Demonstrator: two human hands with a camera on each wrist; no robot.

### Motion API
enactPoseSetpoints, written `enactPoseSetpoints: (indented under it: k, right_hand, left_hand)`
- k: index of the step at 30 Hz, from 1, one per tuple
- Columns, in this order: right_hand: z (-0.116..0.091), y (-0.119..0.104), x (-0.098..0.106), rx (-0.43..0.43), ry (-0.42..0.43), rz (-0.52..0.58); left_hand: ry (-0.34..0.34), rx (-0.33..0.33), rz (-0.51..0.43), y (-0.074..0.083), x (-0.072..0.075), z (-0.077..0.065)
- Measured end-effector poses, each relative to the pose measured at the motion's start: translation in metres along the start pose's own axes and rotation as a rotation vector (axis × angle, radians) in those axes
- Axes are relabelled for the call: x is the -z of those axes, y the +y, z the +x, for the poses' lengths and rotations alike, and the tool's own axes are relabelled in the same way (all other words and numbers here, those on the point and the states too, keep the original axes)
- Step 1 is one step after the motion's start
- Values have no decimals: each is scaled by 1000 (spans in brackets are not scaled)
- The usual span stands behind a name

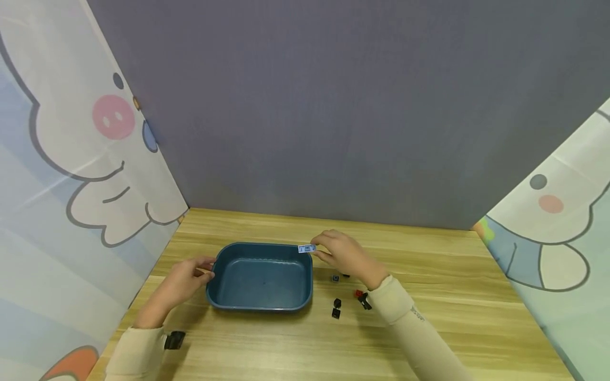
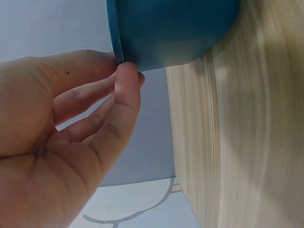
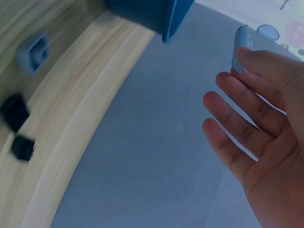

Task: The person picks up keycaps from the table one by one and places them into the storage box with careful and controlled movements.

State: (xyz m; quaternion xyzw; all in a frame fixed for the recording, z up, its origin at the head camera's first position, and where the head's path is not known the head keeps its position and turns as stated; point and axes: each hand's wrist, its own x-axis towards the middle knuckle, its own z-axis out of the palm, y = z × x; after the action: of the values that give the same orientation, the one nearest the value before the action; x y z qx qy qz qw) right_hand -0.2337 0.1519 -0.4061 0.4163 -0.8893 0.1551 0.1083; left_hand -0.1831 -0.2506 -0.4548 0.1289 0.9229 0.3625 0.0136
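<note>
A dark blue plastic basin (image 1: 259, 307) sits on the wooden table. My left hand (image 1: 187, 280) is at its left side; in the left wrist view the thumb and forefinger pinch its rim (image 2: 114, 31). Above the basin's right back corner, my right hand (image 1: 342, 254) pinches a long light-blue keycap (image 1: 307, 248) with dark printing on it. The right wrist view shows this keycap (image 3: 241, 47) between thumb and forefinger, the other fingers spread loosely. Nothing lies in the visible part of the basin.
Right of the basin lie a small grey-blue keycap (image 1: 335, 278), two small black pieces (image 1: 337, 303), a red piece (image 1: 358, 293) and a black forked piece (image 1: 365, 301). Another dark piece (image 1: 346, 275) is partly hidden by the right arm. A grey panel (image 1: 310, 132) stands behind the table.
</note>
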Motion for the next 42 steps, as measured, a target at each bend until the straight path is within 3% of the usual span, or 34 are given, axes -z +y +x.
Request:
enactPoseSetpoints:
  k: [17, 30, 42]
  right_hand:
    - [53, -28, -26, 29, -88, 44]
    - [92, -59, -45, 38, -108, -9]
    - [107, -74, -53, 11, -145, -47]
  left_hand:
    - [2, 8, -2, 0, -3, 0]
    - [16, -4, 17, 2, -3, 0]
    - [17, 4, 31, 2, -2, 0]
